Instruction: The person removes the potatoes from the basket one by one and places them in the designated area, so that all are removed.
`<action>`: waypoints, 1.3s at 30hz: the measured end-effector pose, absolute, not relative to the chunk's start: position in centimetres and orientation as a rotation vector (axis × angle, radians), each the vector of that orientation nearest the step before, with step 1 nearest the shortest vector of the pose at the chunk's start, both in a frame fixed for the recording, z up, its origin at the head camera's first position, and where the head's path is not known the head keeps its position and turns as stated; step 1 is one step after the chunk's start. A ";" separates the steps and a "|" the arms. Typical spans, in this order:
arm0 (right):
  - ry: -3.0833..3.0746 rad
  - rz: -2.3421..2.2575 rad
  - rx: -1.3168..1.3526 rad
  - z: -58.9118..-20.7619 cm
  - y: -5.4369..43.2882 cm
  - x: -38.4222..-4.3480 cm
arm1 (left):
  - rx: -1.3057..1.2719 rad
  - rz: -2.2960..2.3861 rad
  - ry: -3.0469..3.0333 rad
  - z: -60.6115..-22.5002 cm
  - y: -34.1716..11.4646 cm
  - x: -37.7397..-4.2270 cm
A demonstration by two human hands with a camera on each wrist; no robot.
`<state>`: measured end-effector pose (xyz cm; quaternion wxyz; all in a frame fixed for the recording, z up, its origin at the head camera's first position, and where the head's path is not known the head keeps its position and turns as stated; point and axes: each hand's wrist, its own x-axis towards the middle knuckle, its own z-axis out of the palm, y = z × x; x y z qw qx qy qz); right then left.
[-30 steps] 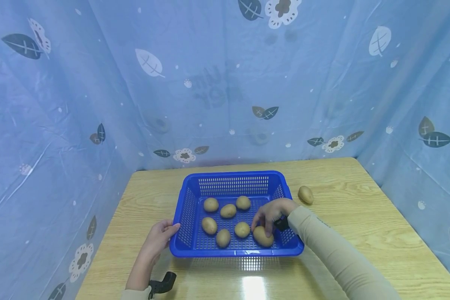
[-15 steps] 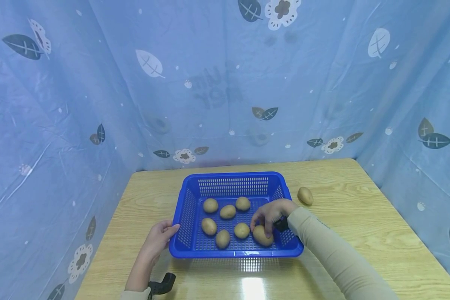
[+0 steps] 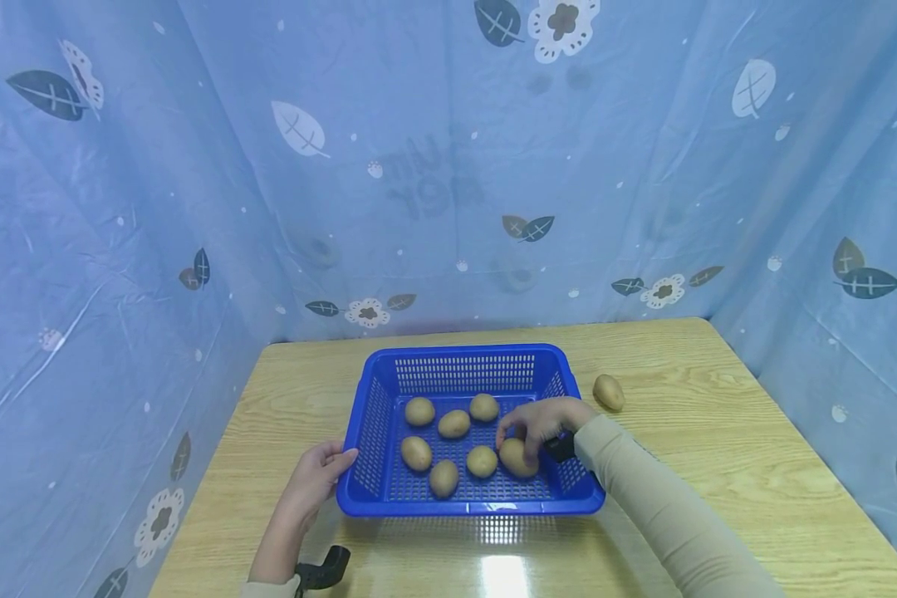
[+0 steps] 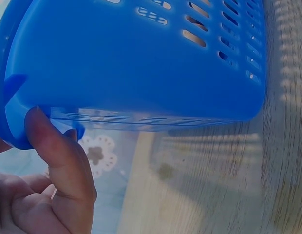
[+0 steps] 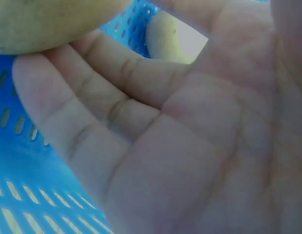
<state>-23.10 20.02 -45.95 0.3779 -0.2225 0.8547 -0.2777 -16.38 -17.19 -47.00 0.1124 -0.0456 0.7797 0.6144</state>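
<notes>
Across the table (image 3: 688,448), wood extends on both sides of the blue basket (image 3: 456,506). We grip its left rim (image 3: 355,403) with our left hand (image 3: 318,476). Inside lie 6 potatoes (image 3: 416,453); our right hand (image 3: 542,420) holds a 7th potato (image 3: 517,462) there, at right. 1 outside potato (image 3: 609,392) rests beside. Faint letters (image 3: 428,198) on the curtain (image 3: 448,108) we hardly read.

Pale wood-grain counter (image 3: 688,374) before me, blue curtain (image 3: 433,274) behind and flanking it, printed leaves (image 3: 299,129) and flowers (image 3: 664,291), white glare (image 3: 504,575) on its near part
</notes>
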 end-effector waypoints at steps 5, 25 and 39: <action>2.212 -0.781 -0.587 -45.9 20.0 -23.1 | -0.140 1.798 2.294 -47.0 -17.1 -16.4; 2.264 -1.075 -0.728 -45.9 20.5 -23.6 | -0.134 1.811 2.280 -47.0 -17.1 -16.5; 2.302 -1.227 -0.683 -46.0 20.5 -23.9 | -0.150 1.800 2.293 -46.9 -17.1 -16.3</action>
